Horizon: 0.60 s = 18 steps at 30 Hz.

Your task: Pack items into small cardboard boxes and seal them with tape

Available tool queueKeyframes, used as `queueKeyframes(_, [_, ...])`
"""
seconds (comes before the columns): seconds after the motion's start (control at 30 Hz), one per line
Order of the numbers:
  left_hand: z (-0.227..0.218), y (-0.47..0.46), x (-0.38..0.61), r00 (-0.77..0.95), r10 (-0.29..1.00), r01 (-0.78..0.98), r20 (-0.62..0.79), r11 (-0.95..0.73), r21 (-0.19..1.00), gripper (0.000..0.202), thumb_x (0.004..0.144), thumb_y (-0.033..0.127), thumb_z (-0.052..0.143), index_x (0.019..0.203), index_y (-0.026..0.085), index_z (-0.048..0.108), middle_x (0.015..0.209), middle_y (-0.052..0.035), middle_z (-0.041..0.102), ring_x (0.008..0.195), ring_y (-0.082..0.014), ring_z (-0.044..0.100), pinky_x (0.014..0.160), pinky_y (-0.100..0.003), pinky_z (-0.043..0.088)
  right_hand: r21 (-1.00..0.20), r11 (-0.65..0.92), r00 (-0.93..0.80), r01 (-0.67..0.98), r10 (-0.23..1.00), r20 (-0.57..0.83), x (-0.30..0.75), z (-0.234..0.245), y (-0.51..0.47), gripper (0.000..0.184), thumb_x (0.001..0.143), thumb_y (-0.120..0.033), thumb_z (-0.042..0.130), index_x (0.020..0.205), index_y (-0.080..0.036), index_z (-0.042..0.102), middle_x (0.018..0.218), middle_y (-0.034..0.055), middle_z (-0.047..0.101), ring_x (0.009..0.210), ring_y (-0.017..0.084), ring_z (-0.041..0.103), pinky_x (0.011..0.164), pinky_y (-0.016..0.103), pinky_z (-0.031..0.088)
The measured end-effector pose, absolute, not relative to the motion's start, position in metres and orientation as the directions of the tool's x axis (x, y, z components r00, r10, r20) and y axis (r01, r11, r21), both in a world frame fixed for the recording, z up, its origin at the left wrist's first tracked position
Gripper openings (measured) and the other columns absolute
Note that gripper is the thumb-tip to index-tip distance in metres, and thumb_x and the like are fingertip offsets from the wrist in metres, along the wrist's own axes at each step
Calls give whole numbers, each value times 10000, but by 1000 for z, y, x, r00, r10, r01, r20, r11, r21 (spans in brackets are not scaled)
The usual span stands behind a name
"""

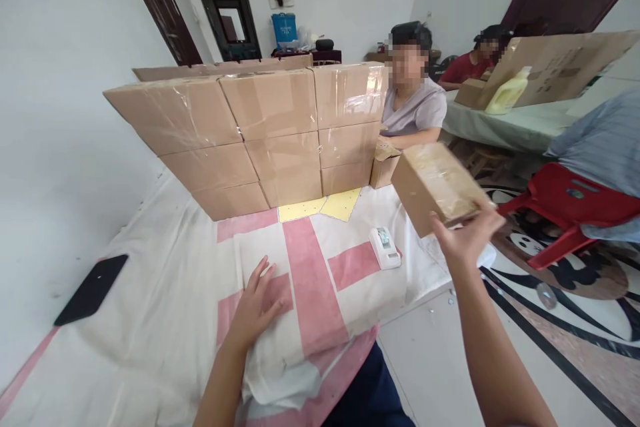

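Well, stacked cartons (280, 120) stand on the cloth-covered table (165, 340) beyond the left hand (256, 307), white walls (345, 0) behind. A small box (435, 177) tilts just ahead of the right hand (467, 233), its long axis running forward and left; that hand grips its near end, while the left spreads loosely open.

Brown cardboard box (436, 181), oblong, closed, shiny clear tape along upper face. Tilted, raised off the tabletop (423, 273) near its right side, right hand (467, 230) gripping the near end.
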<state>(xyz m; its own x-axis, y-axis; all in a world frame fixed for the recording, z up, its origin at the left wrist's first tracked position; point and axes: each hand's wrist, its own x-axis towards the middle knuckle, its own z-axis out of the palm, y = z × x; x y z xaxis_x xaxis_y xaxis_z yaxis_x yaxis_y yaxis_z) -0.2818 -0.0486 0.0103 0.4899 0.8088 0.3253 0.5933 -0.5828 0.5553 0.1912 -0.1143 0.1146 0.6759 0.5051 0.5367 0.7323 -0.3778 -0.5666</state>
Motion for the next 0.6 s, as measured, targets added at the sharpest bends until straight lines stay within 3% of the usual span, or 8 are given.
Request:
queueKeyframes(0.1, [12,-50,-281,498,817,595,290,-566,571,625,988,354,522,1557,354,262,1658,-104,239,1501,-327,330,1155,-546,418,-566,-480,736,670,527,425,202,91,-73,831,762,-619,625,1385,-149,340,1347,247,349,1159,437,544,847,523,503])
queueKeyframes(0.3, [14,-49,-282,499,817,566,288,-559,606,590,975,355,532,1534,343,344,1638,-94,311,1493,-326,349,1155,-535,422,-485,-554,731,677,581,357,197,83,-36,821,810,-654,575,1406,-144,331,1389,265,331,972,370,644,765,470,500])
queueKeyframes(0.43, [15,-46,-281,488,828,552,277,-539,637,556,974,394,527,1508,294,407,1591,-100,403,1461,-302,402,1157,-514,417,-430,-610,738,665,624,255,196,92,-27,869,833,-644,567,1464,-116,288,1412,298,328,957,365,678,772,469,506])
queueKeyframes(0.53, [16,-45,-280,495,829,547,261,-530,648,380,961,403,542,1309,267,605,1368,-91,626,1282,-287,573,1069,-487,489,-275,-629,678,728,720,149,208,110,-27,1001,773,-632,679,1495,-62,284,1390,355,390,974,397,690,767,480,515])
queueKeyframes(0.6, [17,-46,-279,512,817,541,264,-546,640,250,948,390,553,1116,268,692,1200,-75,705,1143,-279,636,987,-463,519,-168,-579,600,798,792,115,217,132,-30,985,727,-623,745,1434,-23,411,1247,358,550,909,402,701,736,492,515])
